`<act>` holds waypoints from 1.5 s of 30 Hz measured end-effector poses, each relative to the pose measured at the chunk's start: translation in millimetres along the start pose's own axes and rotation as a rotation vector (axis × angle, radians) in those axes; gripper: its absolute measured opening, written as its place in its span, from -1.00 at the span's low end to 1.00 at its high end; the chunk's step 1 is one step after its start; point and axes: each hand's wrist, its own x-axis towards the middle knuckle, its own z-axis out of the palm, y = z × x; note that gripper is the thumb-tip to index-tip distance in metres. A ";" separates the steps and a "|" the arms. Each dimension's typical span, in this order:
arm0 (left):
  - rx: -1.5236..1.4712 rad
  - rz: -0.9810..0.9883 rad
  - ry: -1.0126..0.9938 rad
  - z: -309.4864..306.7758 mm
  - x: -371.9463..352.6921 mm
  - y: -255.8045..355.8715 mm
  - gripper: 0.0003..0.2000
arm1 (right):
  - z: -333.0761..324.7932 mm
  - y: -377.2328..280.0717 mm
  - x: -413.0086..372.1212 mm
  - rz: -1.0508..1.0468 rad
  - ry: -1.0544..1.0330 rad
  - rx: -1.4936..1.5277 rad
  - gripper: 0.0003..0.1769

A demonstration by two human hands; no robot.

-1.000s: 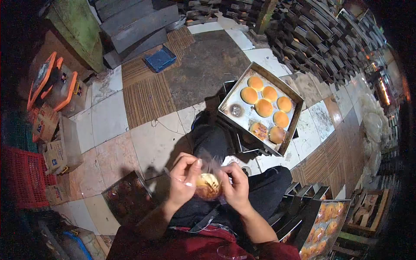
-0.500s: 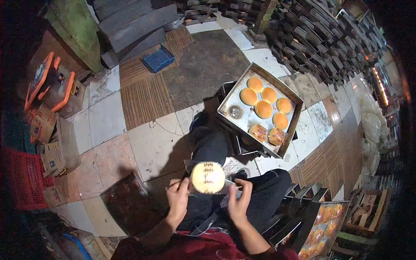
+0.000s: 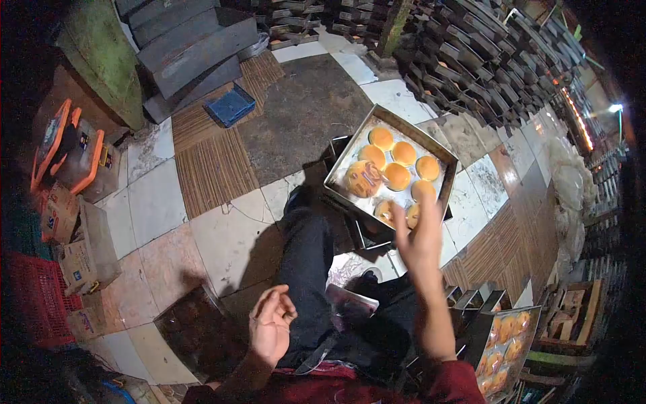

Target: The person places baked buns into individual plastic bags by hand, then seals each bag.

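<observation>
My right hand (image 3: 422,242), slightly blurred, reaches over the near side of a square metal tray (image 3: 342,158). Its fingers are apart and nothing shows in them, though it partly hides the nearest buns. Round golden buns (image 3: 397,176) sit in the tray. At the tray's left side lies a bun in a clear printed wrapper (image 3: 363,179). My left hand (image 3: 271,326) hovers beside my left thigh with loosely curled fingers, palm showing, holding nothing. A clear plastic packet or sheet (image 3: 352,300) rests between my legs.
Packed buns fill another tray (image 3: 501,353) at lower right. A dark sheet or tray (image 3: 198,330) lies on the floor at left, and a blue tray (image 3: 230,105) farther off. Boxes (image 3: 77,262) and a red crate (image 3: 40,296) stand at far left. Stacked dark trays (image 3: 464,60) line the back.
The wrapped bun has gone from between my hands to the left side of the tray. My right hand has moved forward over the tray; my left has let go and dropped slightly.
</observation>
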 end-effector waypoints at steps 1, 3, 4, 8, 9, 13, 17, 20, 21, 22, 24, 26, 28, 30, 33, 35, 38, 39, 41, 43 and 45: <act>0.003 -0.066 -0.091 -3.7 0.3 -3.6 -0.76 | 12.2 4.4 -26.5 -0.039 -0.059 0.069 -0.58; -0.071 -0.264 -0.151 -14.6 4.8 -11.4 -0.69 | 34.0 3.1 -96.0 -0.066 -0.338 0.116 -0.57; -0.427 -0.491 -0.472 -18.1 7.1 -15.3 -0.64 | 48.0 8.8 -140.2 -0.003 -0.702 0.007 -0.50; -1.085 -0.700 -0.919 -7.0 5.5 -16.2 -0.52 | 57.1 3.9 -228.3 -0.198 -0.783 -0.213 -0.42; -1.296 -0.676 -0.940 2.0 6.3 -14.4 -0.52 | 52.0 0.9 -228.2 -0.201 -0.782 -0.238 -0.44; -0.315 -0.635 -0.582 21.2 17.1 -39.0 -0.71 | 47.3 -2.7 -241.0 -0.386 -0.742 -0.030 -0.53; 0.285 -0.542 -0.414 5.8 4.5 -63.7 -0.71 | 28.1 8.1 -220.2 0.531 -1.052 0.003 -0.67; 0.176 -0.901 -0.357 -12.8 3.4 -73.8 -0.55 | 10.8 14.2 -184.9 0.443 -0.784 0.325 -0.80; 0.170 -0.901 -0.353 -7.6 3.8 -69.5 -0.55 | 3.4 12.0 -164.7 0.427 -0.670 0.341 -0.82; 0.023 -0.988 -0.292 1.0 1.6 -61.7 -0.43 | -0.1 10.9 -153.9 0.394 -0.568 0.431 -0.84; -0.281 -1.052 -0.291 -6.7 17.2 -65.0 -0.12 | -21.1 -12.0 -118.6 0.045 -0.621 0.518 -0.87; -0.563 -0.929 -0.538 -10.2 44.4 -50.4 -0.05 | -38.1 -25.0 -97.9 -0.247 -0.955 0.358 -0.77; -0.325 -0.780 -0.560 5.7 66.4 -16.2 -0.02 | -44.2 -24.3 -86.3 -0.413 -0.918 0.266 -0.75; -0.278 -0.719 -0.757 22.2 74.9 11.8 -0.16 | -46.9 -17.8 -71.1 -0.622 -0.894 0.157 -0.77; 0.253 -0.626 -0.748 11.6 107.2 20.2 -0.43 | -50.9 2.6 -38.8 -0.603 -0.949 0.061 -0.83; 0.224 -0.665 -0.772 22.0 126.5 22.8 -0.69 | -52.0 18.6 -12.2 -0.585 -0.917 0.054 -0.85; 0.693 -0.317 -0.647 53.5 141.5 22.6 -0.86 | -50.5 53.5 22.2 -0.483 -0.820 0.127 -0.84; 0.696 -0.338 -0.644 65.4 147.5 15.0 -0.86 | -43.6 74.8 25.8 -0.371 -0.699 0.138 -0.80; 1.066 0.035 -0.322 90.5 160.9 -0.9 -0.79 | -14.7 115.3 49.0 -0.318 -0.331 0.175 -0.74; 0.790 -0.060 -0.157 119.2 172.9 -12.8 -0.70 | 33.5 173.9 55.1 0.096 -0.116 0.334 -0.74; 0.272 0.114 -0.262 108.8 204.0 -36.3 -0.59 | 85.4 255.6 61.4 0.531 0.006 0.370 -0.74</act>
